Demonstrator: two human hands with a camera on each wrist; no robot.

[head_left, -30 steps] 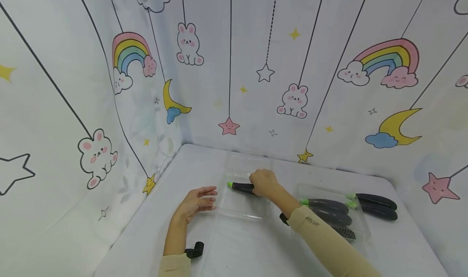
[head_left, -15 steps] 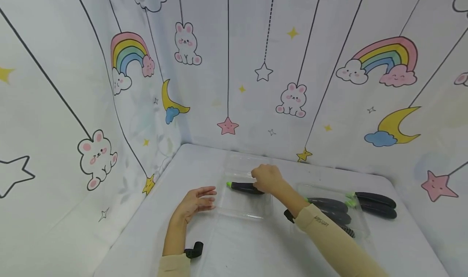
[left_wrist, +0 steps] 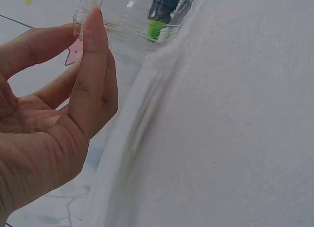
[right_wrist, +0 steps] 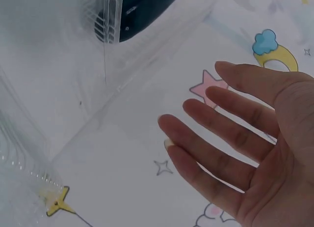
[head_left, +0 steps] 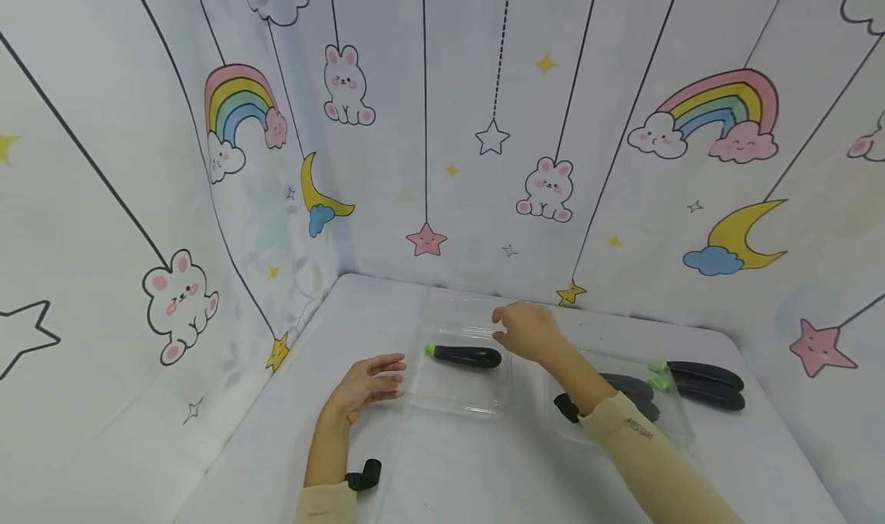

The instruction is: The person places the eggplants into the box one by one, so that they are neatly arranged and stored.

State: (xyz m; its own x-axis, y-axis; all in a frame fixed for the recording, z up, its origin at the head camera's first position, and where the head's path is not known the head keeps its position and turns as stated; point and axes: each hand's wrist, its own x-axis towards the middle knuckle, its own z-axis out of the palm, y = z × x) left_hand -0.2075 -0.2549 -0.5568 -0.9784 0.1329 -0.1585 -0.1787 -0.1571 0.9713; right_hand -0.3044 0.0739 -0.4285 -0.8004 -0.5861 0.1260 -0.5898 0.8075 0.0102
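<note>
A dark purple eggplant (head_left: 467, 356) with a bright green stem end lies in a clear plastic clamshell box (head_left: 452, 409), whose lid (head_left: 456, 309) is folded back toward the wall. At the box's left edge is my left hand (head_left: 366, 386); in the left wrist view its fingertips (left_wrist: 94, 25) pinch the clear rim, beside the eggplant's green tip. My right hand (head_left: 528, 330) hovers above the box's right back side with nothing in it. In the right wrist view its fingers (right_wrist: 216, 143) are spread and relaxed, away from the eggplant's rounded end (right_wrist: 142, 15).
To the right, a second clear plastic box (head_left: 681, 424) holds eggplants (head_left: 632, 387), partly hidden by my right forearm (head_left: 581, 378). Two more eggplants (head_left: 705, 386) lie at that box's right side. A patterned cloth wall (head_left: 470, 201) rises behind the white table (head_left: 484, 478).
My right hand has let go of the eggplant, which now lies fully visible in the box, and has risen back to the right. The left hand stays at the box's edge.
</note>
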